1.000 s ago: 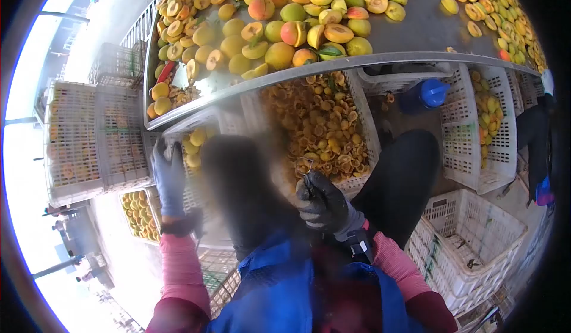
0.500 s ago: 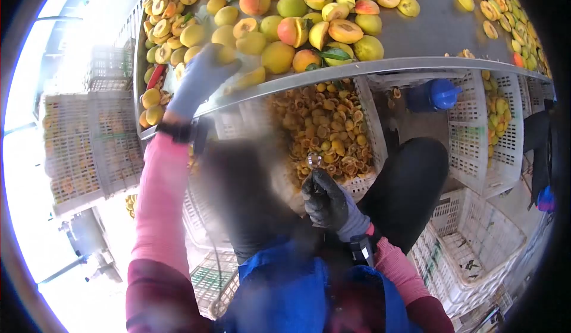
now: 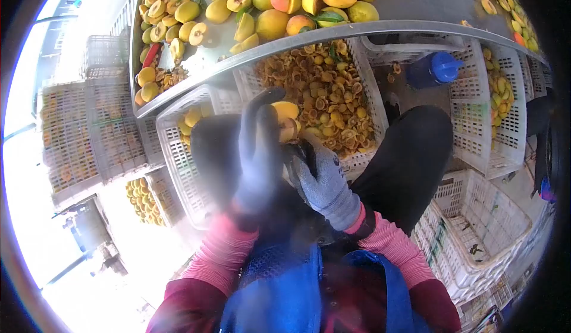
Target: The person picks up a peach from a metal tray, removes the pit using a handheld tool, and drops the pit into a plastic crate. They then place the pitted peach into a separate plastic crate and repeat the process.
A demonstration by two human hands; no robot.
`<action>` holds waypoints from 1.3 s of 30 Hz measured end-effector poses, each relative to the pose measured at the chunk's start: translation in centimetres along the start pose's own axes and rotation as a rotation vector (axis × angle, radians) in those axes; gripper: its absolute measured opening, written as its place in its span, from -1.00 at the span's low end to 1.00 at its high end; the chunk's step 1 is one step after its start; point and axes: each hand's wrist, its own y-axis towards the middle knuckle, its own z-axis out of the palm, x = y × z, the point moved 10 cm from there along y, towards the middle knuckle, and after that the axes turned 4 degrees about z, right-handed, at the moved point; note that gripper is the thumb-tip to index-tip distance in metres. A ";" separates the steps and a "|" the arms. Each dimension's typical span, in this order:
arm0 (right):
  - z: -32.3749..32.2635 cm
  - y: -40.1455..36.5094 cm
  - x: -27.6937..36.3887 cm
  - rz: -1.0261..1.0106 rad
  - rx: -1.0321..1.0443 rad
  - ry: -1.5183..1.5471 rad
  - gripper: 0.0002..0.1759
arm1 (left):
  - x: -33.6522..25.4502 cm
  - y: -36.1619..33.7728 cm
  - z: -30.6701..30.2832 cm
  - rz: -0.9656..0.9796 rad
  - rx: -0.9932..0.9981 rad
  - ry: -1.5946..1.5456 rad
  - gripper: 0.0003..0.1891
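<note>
Over my lap, my left hand (image 3: 260,145), in a grey-blue glove, is blurred by motion and cups a yellow halved fruit (image 3: 288,119) with its fingers and thumb around it. Close against the fruit's lower side is my right hand (image 3: 324,181), in a glove with dark fingertips. Its fingers are curled round something dark that I cannot make out. Beyond both hands lies a crate of fruit pieces and scraps (image 3: 378,110). Halved and whole yellow fruits (image 3: 272,25) cover part of the metal table (image 3: 416,0).
A white crate (image 3: 172,148) stands left of my legs. To the right are a blue jug (image 3: 429,71), an upright crate (image 3: 467,119) and stacked crates (image 3: 496,250). More crates stand at the left (image 3: 89,137). The metal table's edge crosses above my knees.
My left hand has come down from the table to my lap with a fruit. My right hand has turned and met it. The view has tilted down, and the left crate now shows more.
</note>
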 end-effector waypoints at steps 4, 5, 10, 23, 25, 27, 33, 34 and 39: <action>-1.2 -0.4 1.0 0.064 0.016 0.110 -0.61 | -0.7 -1.2 0.2 0.064 -0.042 0.077 -0.54; -1.5 -0.9 1.7 -0.043 -0.044 0.008 -0.61 | -0.9 -1.5 0.2 0.067 -0.076 0.042 -0.54; -2.0 -2.5 1.9 -0.091 -0.188 -0.017 -0.58 | -2.9 -2.8 1.1 0.389 -0.064 0.351 -0.67; 0.2 -3.9 -5.0 0.330 0.067 0.258 -0.52 | 0.0 -3.6 2.3 0.155 0.071 0.148 -0.67; -2.2 -4.2 -2.6 0.083 -0.136 0.071 -0.54 | -0.8 -3.5 2.7 0.115 0.089 0.095 -0.64; -2.4 -4.1 -2.1 0.084 -0.171 0.056 -0.55 | -1.3 -3.4 2.9 0.077 0.092 0.013 -0.61; -1.3 -3.4 -1.6 0.149 -0.080 0.185 -0.59 | -1.4 -4.1 1.9 0.142 0.002 0.146 -0.62; -1.9 -3.1 -0.5 0.099 -0.068 0.124 -0.60 | -1.0 -3.9 1.7 0.137 0.014 0.177 -0.62; -0.1 -3.4 -4.5 0.291 0.135 0.174 -0.59 | 1.5 -3.4 0.8 0.151 0.005 0.382 -0.70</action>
